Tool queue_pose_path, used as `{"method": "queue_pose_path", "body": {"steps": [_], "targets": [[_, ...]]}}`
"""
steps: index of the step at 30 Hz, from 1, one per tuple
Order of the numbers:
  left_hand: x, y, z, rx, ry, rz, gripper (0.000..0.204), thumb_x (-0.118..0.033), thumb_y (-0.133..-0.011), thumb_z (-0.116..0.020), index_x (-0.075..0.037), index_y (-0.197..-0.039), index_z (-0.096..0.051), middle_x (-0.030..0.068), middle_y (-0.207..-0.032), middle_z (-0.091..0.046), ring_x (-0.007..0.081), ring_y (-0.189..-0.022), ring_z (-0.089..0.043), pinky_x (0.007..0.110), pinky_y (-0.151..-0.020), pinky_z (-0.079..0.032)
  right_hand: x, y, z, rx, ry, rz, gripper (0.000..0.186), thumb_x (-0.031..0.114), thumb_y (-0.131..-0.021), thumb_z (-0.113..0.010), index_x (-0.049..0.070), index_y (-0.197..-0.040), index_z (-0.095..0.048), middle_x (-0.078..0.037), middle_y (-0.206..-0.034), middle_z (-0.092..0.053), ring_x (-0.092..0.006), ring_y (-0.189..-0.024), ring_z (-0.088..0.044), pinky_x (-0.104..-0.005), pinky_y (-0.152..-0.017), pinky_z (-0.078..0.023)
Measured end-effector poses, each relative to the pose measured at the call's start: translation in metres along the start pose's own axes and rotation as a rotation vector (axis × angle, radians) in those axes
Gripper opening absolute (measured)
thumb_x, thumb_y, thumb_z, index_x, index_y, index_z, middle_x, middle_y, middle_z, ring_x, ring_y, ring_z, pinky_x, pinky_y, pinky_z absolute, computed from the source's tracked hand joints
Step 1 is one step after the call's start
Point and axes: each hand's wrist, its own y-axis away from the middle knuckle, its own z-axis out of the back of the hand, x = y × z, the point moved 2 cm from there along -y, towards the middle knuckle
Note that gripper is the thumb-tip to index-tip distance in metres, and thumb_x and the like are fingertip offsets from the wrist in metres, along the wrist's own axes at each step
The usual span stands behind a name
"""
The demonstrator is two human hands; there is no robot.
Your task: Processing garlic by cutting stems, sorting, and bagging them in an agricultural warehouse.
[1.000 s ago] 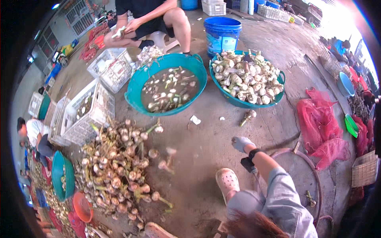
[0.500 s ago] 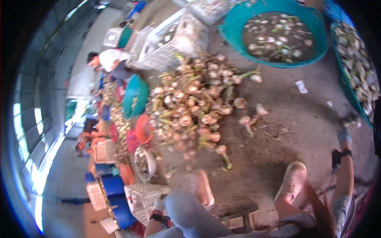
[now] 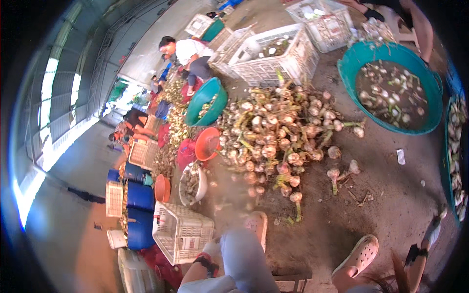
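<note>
My left hand [image 3: 211, 247], in a pale glove with a dark band at the wrist, is beside my left knee, next to a white plastic crate [image 3: 188, 234]. The knee hides most of its fingers. At the far right, my right hand [image 3: 432, 233] reaches out low over the floor, near a long green tub [image 3: 448, 161] of garlic. Its fingers look closed around something small and pale, too blurred to name. In front of my feet spreads a big heap of garlic bulbs with stems [image 3: 278, 127]. A few loose garlic bulbs [image 3: 333, 174] lie off its right side.
A round teal tub [image 3: 349, 73] holding garlic stands at the upper right, near another person's legs [image 3: 424, 29]. White crates [image 3: 273, 68] stand behind the heap. Basins and blue barrels [image 3: 140, 195] line the left. A person in a white top [image 3: 190, 51] bends over beyond a teal basin [image 3: 215, 105].
The view has swung, so the heap and tubs now appear lower and farther right. My right hand has drawn nearer to my body. My left hand stays beside the knee and crate.
</note>
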Motion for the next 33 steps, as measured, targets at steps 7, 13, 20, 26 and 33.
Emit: {"method": "queue_pose_path", "body": {"steps": [7, 13, 20, 26, 33], "targets": [[-0.01, 0.05, -0.015, 0.034, 0.375, -0.044, 0.041, -0.034, -0.084, -0.057, -0.01, -0.117, -0.062, 0.0118, -0.115, -0.064, 0.0247, -0.109, -0.059, 0.031, -0.091, -0.045, 0.05, 0.05, 0.076, 0.212, -0.375, 0.101, 0.017, 0.017, -0.094, -0.049, 0.004, -0.101, -0.057, 0.002, -0.075, -0.05, -0.0047, -0.05, -0.035, -0.0214, -0.044, -0.027], [0.055, 0.028, -0.083, 0.076, 0.558, -0.125, 0.039, -0.033, -0.086, -0.057, -0.008, -0.115, -0.063, 0.0026, -0.1, -0.067, 0.0122, -0.081, -0.06, 0.027, -0.073, -0.048, 0.236, 0.12, 0.194, 0.163, -0.211, 0.686, 0.011, 0.006, -0.09, -0.052, 0.002, -0.099, -0.057, -0.004, -0.08, -0.056, -0.0091, -0.062, -0.049, -0.0246, -0.056, -0.041], [0.092, 0.033, -0.11, -0.077, 0.921, -0.087, 0.03, -0.02, -0.089, -0.055, -0.005, -0.113, -0.064, 0.0043, -0.094, -0.067, 0.0119, -0.08, -0.059, 0.026, -0.072, -0.047, 0.433, 0.253, 0.342, 0.066, -0.081, 1.097, 0.021, 0.004, -0.092, -0.051, -0.003, -0.111, -0.054, -0.012, -0.099, -0.061, -0.017, -0.091, -0.058, -0.03, -0.081, -0.045], [0.115, 0.046, -0.129, -0.131, 1.241, -0.134, 0.025, -0.014, -0.089, -0.055, -0.003, -0.11, -0.064, 0.0042, -0.093, -0.066, 0.012, -0.079, -0.058, 0.025, -0.07, -0.046, 0.527, 0.385, 0.393, -0.129, -0.464, 1.232, 0.016, 0.0, -0.091, -0.048, -0.004, -0.106, -0.053, -0.011, -0.103, -0.056, -0.015, -0.093, -0.053, -0.0277, -0.082, -0.043], [0.137, 0.052, -0.167, -0.037, 1.378, 0.032, 0.023, -0.014, -0.091, -0.053, -0.002, -0.108, -0.063, 0.0059, -0.091, -0.065, 0.0145, -0.08, -0.06, 0.026, -0.072, -0.047, 0.62, 0.534, 0.318, 0.263, -0.184, 1.654, 0.008, 0.002, -0.083, -0.055, 0.0, -0.091, -0.058, -0.004, -0.085, -0.059, -0.0128, -0.074, -0.054, -0.0252, -0.067, -0.044]]}}
